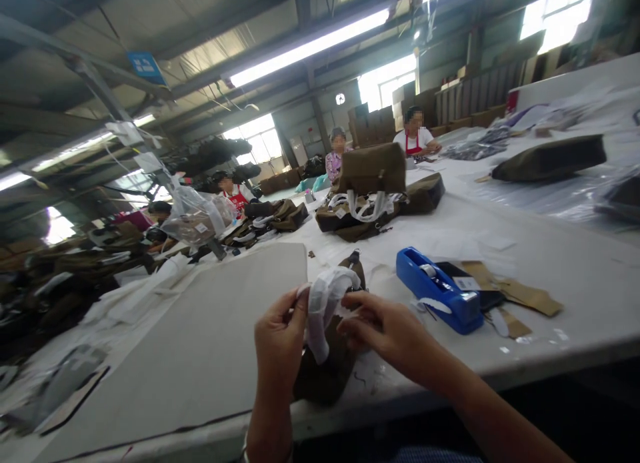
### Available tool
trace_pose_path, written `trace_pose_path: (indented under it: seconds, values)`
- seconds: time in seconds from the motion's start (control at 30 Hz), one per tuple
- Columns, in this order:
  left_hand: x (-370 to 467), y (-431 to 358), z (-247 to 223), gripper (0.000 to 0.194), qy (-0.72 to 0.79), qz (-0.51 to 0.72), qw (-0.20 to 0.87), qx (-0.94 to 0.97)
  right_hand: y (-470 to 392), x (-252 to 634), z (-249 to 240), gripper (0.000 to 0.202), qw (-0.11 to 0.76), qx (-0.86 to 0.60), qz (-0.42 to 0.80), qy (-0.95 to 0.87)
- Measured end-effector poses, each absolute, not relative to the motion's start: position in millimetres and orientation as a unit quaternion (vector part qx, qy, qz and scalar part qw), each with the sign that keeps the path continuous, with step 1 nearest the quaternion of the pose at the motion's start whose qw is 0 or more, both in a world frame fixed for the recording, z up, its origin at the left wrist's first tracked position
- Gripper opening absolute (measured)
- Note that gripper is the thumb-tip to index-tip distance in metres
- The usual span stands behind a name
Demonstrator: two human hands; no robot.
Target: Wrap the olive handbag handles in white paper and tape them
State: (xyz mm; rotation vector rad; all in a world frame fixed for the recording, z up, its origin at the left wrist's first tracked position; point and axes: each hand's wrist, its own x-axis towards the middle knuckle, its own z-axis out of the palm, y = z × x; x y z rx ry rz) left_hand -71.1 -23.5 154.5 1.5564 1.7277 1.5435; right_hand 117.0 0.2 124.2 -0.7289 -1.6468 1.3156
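A dark olive bag (325,373) lies at the table's front edge before me, its strap or handle bent into an arch and covered in white wrapping (319,309). On the left side of that arch, my left hand (280,333) is closed, thumb and fingers pinching the white-wrapped handle. My right hand (375,323) is at the arch's right side, fingers bent and apart, tips close to the wrapping; whether they touch it is unclear. To the right of that hand stands a blue tape dispenser (440,289) with a roll in it.
Brown and black card pieces (530,296) lie beside the dispenser. A grey board (215,329) covers the table's left part. Further back are olive bags (373,169) with white-wrapped handles, a clear plastic bag (193,213) and another dark bag (550,159). Several people work around the table.
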Motion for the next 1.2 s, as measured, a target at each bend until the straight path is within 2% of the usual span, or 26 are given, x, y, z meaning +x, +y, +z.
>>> trace_pose_path:
  seconds: [0.07,0.17,0.3,0.37,0.5,0.57,0.67,0.77,1.0,1.07,1.2]
  values:
    - [-70.1,-22.8,158.5,0.026,0.603,0.56,0.167,0.543,-4.9,124.3,128.3,0.025,0.473,-0.293,0.521,-0.647]
    - [-64.9,-21.9,165.4,0.025,0.58,0.589,0.172,0.535,-2.7,131.4,133.8,0.019,0.484,-0.197,0.591,-0.615]
    - [-59.2,-21.3,174.8,0.027,0.569,0.6,0.168,0.537,9.1,132.7,134.6,0.04,0.464,-0.071,0.623,-0.626]
    - [-58.0,-20.9,177.8,0.027,0.565,0.598,0.164,0.544,12.4,130.0,136.1,0.041,0.49,-0.083,0.576,-0.649]
    - [-55.2,-20.6,181.3,0.027,0.552,0.6,0.156,0.557,13.7,121.8,147.5,0.024,0.587,-0.202,0.327,-0.712]
    - [-53.3,-20.9,183.1,0.028,0.549,0.601,0.151,0.561,14.6,117.1,154.1,0.018,0.605,-0.226,0.26,-0.718]
    - [-51.3,-22.0,185.3,0.029,0.542,0.598,0.155,0.569,17.6,110.2,160.0,0.013,0.602,-0.234,0.342,-0.683]
    - [-50.3,-23.8,185.5,0.028,0.541,0.598,0.152,0.572,19.5,106.0,163.0,0.018,0.565,-0.255,0.435,-0.653]
    - [-46.0,-30.9,185.1,0.02,0.545,0.576,0.052,0.606,19.1,107.8,169.6,0.031,0.498,-0.288,0.437,-0.691]
    - [-45.7,-33.7,185.1,0.016,0.525,0.568,0.008,0.633,20.5,108.5,169.3,0.033,0.495,-0.271,0.459,-0.687]
    - [-49.8,-40.6,184.1,0.021,0.473,0.526,-0.027,0.707,23.1,109.7,167.7,0.034,0.498,-0.199,0.498,-0.681]
